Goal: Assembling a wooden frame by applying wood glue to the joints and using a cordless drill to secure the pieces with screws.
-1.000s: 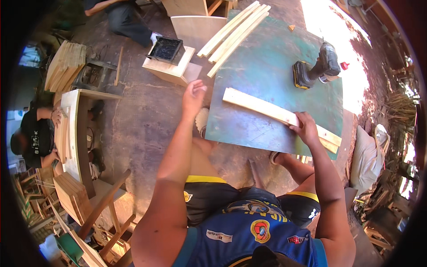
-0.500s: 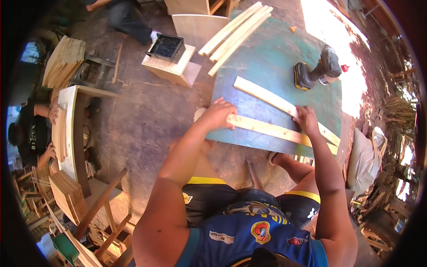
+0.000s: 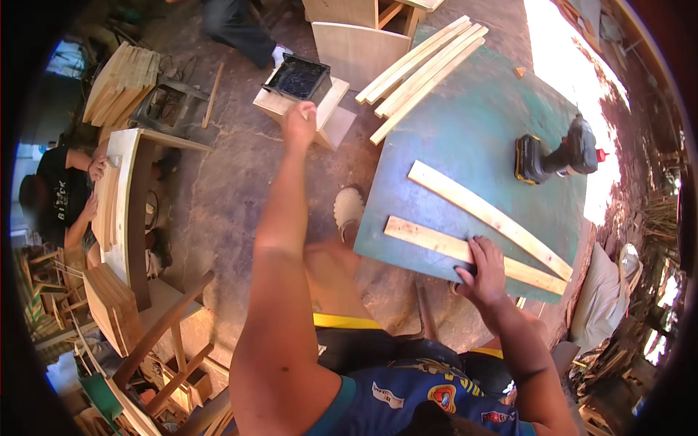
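My left hand (image 3: 299,126) is stretched out to the far left, just in front of a black plastic tray (image 3: 323,90) standing on a small wooden box (image 3: 339,93). Its fingers look curled together; whether they hold anything is hidden. On the green-topped table (image 3: 407,251), my right hand (image 3: 484,273) grips a pale wooden strip (image 3: 429,238) near its middle, fingers over the top and thumb at the near edge. A second wooden strip (image 3: 476,207) lies beyond it at an angle, and the two meet near their right ends.
A cordless drill (image 3: 556,154) rests at the table's right side. Several more wooden strips (image 3: 429,69) lie across its far left corner. Another person (image 3: 54,189) works at a wooden piece (image 3: 123,218) on the left. Stacked boards (image 3: 120,83) stand behind.
My left hand has let go of the near strip's left end and moved far left to the black tray. My right hand has shifted from the far strip onto the near one. The view has shifted.
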